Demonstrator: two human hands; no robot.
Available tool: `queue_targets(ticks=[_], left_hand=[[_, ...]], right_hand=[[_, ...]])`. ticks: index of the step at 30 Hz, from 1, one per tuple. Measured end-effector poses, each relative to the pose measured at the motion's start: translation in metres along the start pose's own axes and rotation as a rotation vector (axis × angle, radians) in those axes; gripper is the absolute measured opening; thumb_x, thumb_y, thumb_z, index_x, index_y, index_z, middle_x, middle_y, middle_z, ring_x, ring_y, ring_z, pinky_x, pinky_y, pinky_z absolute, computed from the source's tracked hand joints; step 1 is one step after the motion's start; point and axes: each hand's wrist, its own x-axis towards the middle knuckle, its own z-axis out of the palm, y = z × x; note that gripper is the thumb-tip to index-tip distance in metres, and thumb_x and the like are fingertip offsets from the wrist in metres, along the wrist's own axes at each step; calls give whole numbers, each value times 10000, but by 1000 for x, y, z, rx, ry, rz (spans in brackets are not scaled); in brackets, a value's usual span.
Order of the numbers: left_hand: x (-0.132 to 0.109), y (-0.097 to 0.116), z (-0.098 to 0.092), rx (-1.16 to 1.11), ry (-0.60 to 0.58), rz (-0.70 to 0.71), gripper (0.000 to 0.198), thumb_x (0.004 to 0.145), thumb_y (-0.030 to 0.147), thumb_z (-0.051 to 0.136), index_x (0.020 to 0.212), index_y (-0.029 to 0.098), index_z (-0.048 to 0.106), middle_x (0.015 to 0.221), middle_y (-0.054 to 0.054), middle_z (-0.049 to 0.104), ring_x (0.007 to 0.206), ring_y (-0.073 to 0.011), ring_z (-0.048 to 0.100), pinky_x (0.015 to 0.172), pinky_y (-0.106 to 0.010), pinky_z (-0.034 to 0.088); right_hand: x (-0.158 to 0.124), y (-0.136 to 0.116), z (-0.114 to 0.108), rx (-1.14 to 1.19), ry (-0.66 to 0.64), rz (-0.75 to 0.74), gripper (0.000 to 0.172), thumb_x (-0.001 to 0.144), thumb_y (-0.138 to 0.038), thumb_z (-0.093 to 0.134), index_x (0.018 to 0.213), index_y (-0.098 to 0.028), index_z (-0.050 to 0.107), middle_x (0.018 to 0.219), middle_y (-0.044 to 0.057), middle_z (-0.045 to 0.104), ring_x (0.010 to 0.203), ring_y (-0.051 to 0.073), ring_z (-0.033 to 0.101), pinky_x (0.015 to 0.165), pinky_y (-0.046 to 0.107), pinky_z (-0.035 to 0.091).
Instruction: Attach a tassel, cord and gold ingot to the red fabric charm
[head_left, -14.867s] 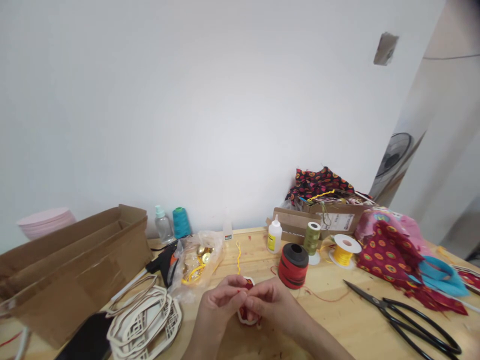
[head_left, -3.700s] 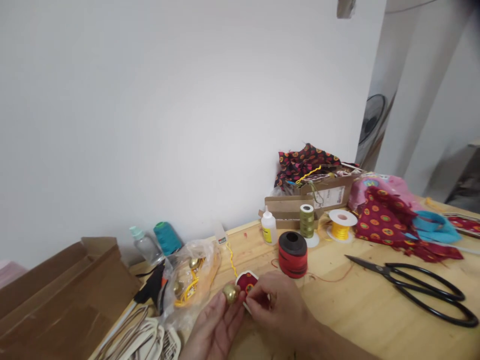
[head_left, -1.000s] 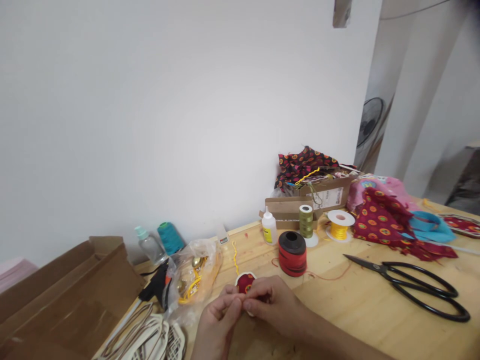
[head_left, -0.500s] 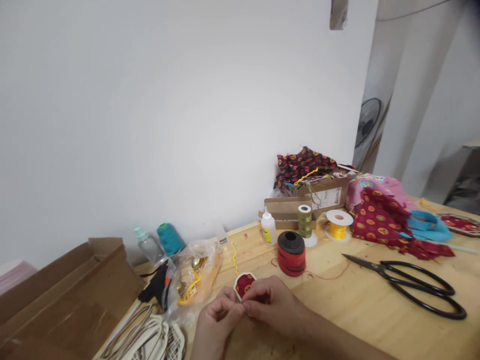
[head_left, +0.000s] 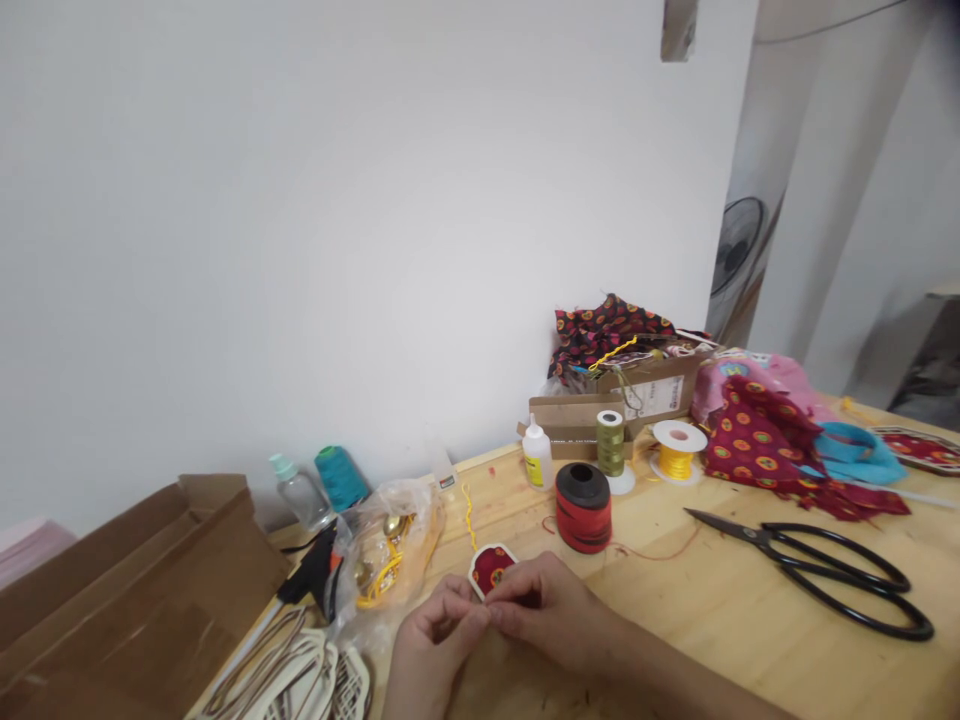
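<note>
A small pendant of dark red patterned fabric in a pale frame is at the fingertips of both hands. A twisted yellow cord runs up from its top. My left hand is closed in a pinch at the pendant's lower edge. Against it, my right hand also pinches, thumb and forefinger together, its knuckles beside the pendant's right side. Whatever lies between the meeting fingertips is too small and hidden to make out. Behind the hands stands a spool of red cord, a loose strand trailing from it.
Black-handled scissors lie at right. A glue bottle, a green thread spool and a yellow cord spool stand behind. Red fabric is at back right. At left are a cardboard box, a plastic bag and pale frames.
The pendant has shifted very slightly to the right at the fingertips. Both hands keep their pinch in nearly the same place.
</note>
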Motion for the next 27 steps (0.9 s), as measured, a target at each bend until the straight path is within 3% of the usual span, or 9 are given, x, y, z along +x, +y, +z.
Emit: queue_targets(ticks=[11,22,27], left_hand=[[1,-1,0,40,38,25,241,455,303,738,377,149,569,537,19,482,555,-123,454,565,-225,352],[2,-4,-2,-14,-45,16,251,498,288,719,415,160,519,552,17,509,577,-141,471,571,-229,350],[0,-3,0,-59,-107,-68,179,500,308,717,521,163,614,595,2,546,618,-168,502,583,-243,367]], right_hand=[[0,-7,0,-17,2,38,324,718,-367,540,582,-100,663,474,-58,322,477,59,257,421,179,208],[-1,-1,3,-6,32,39,236,714,-278,545,671,-88,677,514,-40,429,491,60,332,437,169,258],[-1,1,3,-39,41,59,246,718,-292,543,677,-88,675,501,-49,383,490,61,305,425,180,220]])
